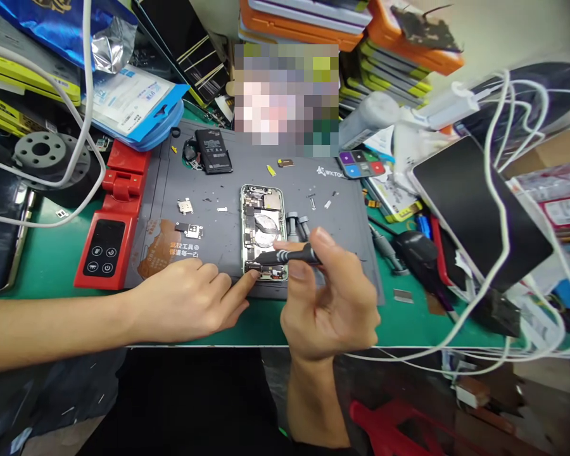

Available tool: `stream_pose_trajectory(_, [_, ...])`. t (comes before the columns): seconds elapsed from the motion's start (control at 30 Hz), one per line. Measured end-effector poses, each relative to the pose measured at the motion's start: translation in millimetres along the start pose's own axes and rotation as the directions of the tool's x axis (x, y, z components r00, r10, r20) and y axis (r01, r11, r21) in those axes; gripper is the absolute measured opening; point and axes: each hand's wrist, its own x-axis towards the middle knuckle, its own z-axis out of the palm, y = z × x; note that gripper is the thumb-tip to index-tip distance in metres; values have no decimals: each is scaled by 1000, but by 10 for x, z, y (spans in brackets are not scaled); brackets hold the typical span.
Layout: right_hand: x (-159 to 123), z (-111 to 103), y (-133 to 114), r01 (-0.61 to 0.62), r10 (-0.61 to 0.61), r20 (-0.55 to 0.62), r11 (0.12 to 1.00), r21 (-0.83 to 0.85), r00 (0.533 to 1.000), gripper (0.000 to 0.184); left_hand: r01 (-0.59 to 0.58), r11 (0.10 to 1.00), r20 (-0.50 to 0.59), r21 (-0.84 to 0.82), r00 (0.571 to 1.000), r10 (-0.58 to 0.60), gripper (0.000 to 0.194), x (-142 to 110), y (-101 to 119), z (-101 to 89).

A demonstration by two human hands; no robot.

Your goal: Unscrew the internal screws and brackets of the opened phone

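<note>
An opened phone with a pale green frame lies upright on the grey mat, its inner parts bare. My left hand rests at its lower left; the index finger is stretched out and touches the phone's bottom edge, the others are loosely bent and hold nothing. In my right hand is a black precision screwdriver with pale rings, pinched between thumb and fingers. Its thin end points left over the phone's lower part; whether it touches cannot be made out. Other screwdrivers lie partly hidden behind my right hand.
On the mat are a phone battery, small metal parts and loose bits. A red device stands left. Rightward are a black-faced tablet-like panel and white cables. Orange boxes are stacked behind a blurred patch.
</note>
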Motion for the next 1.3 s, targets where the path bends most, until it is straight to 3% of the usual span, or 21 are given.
stream_pose_trajectory(0.8, [27, -47, 23, -106, 103, 45, 991, 83, 994, 57, -7, 1000, 2, 10, 1000, 7, 38, 1, -8, -5])
stream_pose_trajectory(1.0, [-14, 44, 8, -161, 145, 98, 971, 176, 985, 69, -17, 1000, -1, 5, 1000, 17, 38, -12, -19, 3])
stream_pose_trajectory(1.07, [19, 51, 16, -181, 177, 37, 969, 171, 983, 67, -20, 1000, -1, 13, 1000, 20, 38, -11, -25, -12])
stream_pose_trajectory(1.13, [81, -8, 67, -212, 237, -148, 963, 167, 960, 58, -26, 999, 9, 22, 1000, 26, 37, -6, -32, -31])
stream_pose_trajectory(1.17, [116, -66, 110, -247, 286, -273, 954, 167, 919, 53, -30, 999, 17, 25, 999, 30, 36, -2, -36, -39])
stream_pose_trajectory(1.2, [150, -140, 164, -287, 337, -313, 937, 198, 888, 52, -36, 999, 22, 27, 999, 35, 36, 2, -41, -46])
stream_pose_trajectory(1.3, [213, -398, 353, -484, 494, -196, 869, 101, 847, 53, -49, 998, 26, 31, 999, 48, 35, 12, -55, -54])
